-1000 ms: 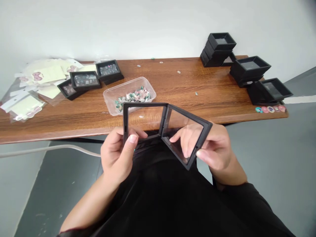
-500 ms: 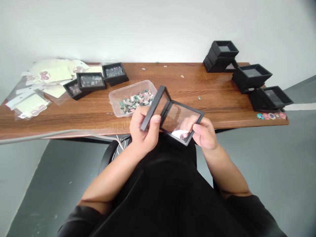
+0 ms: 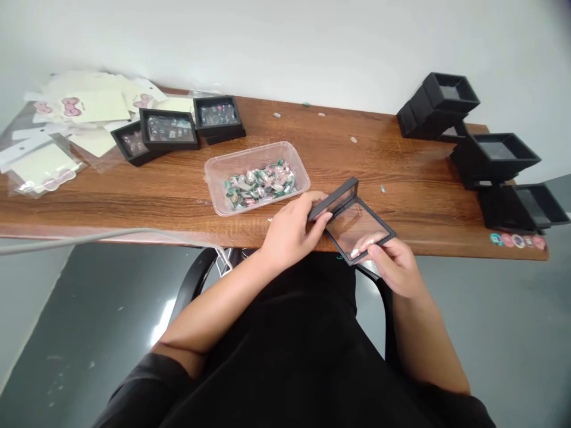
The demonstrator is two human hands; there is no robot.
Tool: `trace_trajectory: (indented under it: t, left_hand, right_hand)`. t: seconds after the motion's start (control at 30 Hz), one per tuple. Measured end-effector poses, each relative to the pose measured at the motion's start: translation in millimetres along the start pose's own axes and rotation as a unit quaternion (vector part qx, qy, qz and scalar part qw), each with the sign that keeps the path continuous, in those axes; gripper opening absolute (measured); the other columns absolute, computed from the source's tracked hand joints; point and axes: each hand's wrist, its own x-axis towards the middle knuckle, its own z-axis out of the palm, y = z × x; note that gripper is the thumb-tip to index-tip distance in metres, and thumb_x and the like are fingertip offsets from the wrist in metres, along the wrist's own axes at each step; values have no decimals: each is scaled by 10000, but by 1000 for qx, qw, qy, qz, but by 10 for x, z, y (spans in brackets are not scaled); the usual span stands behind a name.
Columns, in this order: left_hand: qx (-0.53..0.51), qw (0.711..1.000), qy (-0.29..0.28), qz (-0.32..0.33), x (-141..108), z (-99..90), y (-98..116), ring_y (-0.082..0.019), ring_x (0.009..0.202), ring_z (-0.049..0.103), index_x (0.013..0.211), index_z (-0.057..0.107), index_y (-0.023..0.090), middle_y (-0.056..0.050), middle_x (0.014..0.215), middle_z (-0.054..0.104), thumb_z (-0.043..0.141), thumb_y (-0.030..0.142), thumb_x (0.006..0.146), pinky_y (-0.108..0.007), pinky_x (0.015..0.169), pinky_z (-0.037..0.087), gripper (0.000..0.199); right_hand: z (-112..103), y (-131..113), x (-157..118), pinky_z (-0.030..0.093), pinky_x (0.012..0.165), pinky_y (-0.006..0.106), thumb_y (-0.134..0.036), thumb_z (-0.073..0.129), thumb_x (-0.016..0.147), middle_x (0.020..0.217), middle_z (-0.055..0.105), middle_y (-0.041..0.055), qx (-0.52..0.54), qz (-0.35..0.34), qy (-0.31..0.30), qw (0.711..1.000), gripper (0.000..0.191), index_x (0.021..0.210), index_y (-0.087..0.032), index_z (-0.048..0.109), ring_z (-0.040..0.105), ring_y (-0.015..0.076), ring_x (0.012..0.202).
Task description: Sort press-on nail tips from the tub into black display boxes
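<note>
A hinged black display frame (image 3: 362, 229) with clear film panes is held unfolded over the table's front edge. My left hand (image 3: 297, 229) pinches its raised left half, thumb in front and fingers behind. The lower right corner of the other half is gripped by my right hand (image 3: 395, 264), with the thumb on top and some fingers hidden beneath. Just left of the frame, beyond my left hand, stands a clear plastic tub (image 3: 214, 184) with many small green, pink and silvery wrapped pieces inside.
Stacked black frames (image 3: 450, 95) stand at the right, with more black frames (image 3: 504, 154) nearer. Filled black frames (image 3: 169, 128) lie at the left beside bagged cards (image 3: 96, 107). Round stickers (image 3: 517, 241) line the front right edge. A grey cable (image 3: 111, 235) crosses the front left.
The frame and both hands have moved right in the view, and the raised half leans over more. The whole view has shifted and turned somewhat.
</note>
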Motion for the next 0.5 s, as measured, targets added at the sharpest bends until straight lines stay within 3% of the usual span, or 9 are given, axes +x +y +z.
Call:
trace_trajectory:
  t: [0.27,0.5]
  left_hand:
    - [-9,999,-42,-1,22,26,-105,-216,1045,731,1256,530,194,-74,1082,742,525,352,1055,-341,943,566,256]
    - [1,998,-63,10,73,-1,-120,-229,1035,719,1152,583,196,-72,1065,735,511,313,1058,-379,949,577,166]
  right_hand:
    - [52,4,-66,692,670,352,-385,657,980,877,684,41,9,45,56,997,166,950,-235,721,726,180,766]
    - [104,-38,-57,701,703,347,-402,647,983,891,664,49,-15,75,92,993,188,930,-239,724,725,185,790]
